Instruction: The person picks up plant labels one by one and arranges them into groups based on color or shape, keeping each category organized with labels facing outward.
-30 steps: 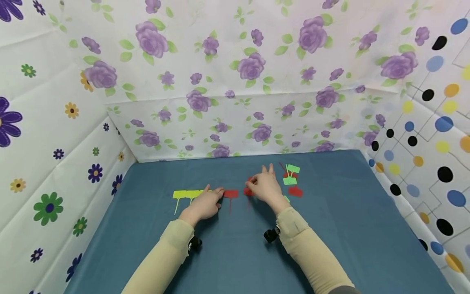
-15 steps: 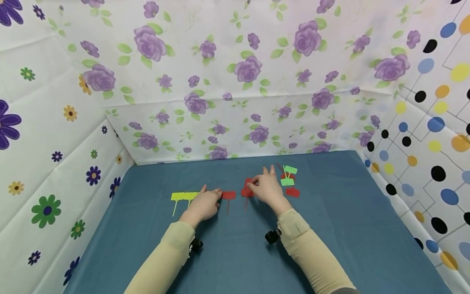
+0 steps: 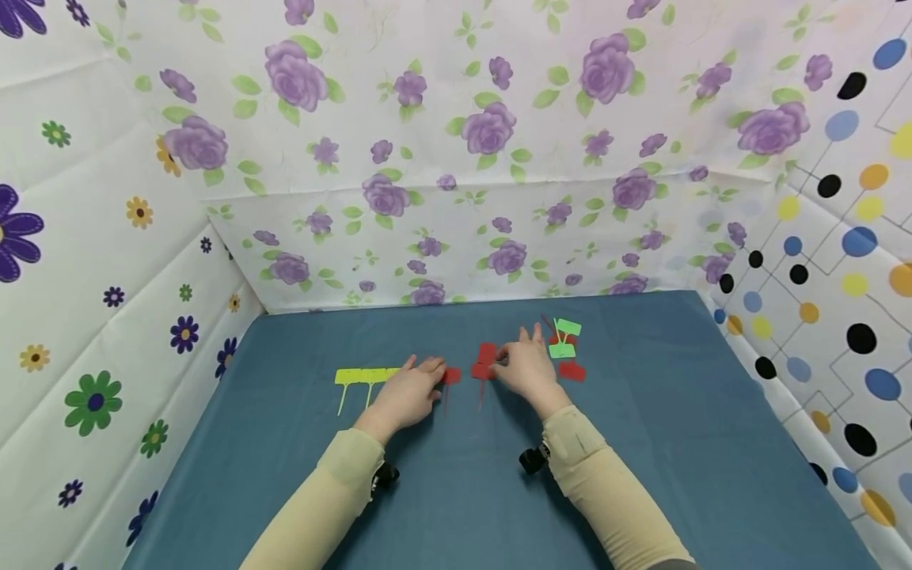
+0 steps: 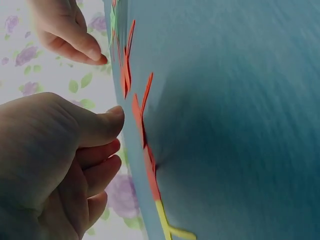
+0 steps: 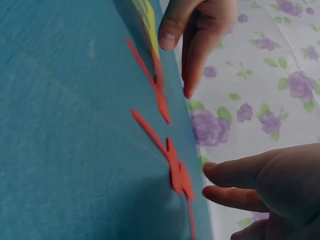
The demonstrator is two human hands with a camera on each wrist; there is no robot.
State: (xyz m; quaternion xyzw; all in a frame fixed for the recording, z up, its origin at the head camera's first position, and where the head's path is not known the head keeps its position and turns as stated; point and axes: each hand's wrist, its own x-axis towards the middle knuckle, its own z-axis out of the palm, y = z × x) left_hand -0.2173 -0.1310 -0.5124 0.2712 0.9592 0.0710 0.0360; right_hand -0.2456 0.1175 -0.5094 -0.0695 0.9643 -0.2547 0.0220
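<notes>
Flat T-shaped plant labels with thin stems lie on the blue table. My left hand (image 3: 406, 393) is over the row, fingertips by a red label (image 3: 452, 376); yellow labels (image 3: 349, 377) run out to its left, partly hidden by the hand. In the left wrist view its thumb and loosely bent fingers hold nothing. Just right of two overlapping red labels (image 3: 487, 353) is my right hand (image 3: 529, 369). The right wrist view shows its thumb and forefinger apart, beside the red pair (image 5: 175, 167), with nothing between them.
Right of the right hand, light green labels (image 3: 568, 326) overlap red ones, and another red label (image 3: 572, 371) lies just below. A flowered cloth wall (image 3: 442, 237) rises behind the table (image 3: 456, 507), with patterned cloth on both sides.
My right hand has drawn off the red pair, a little to the right, uncovering it. My left hand has slid slightly right, partly covering the red label beside it.
</notes>
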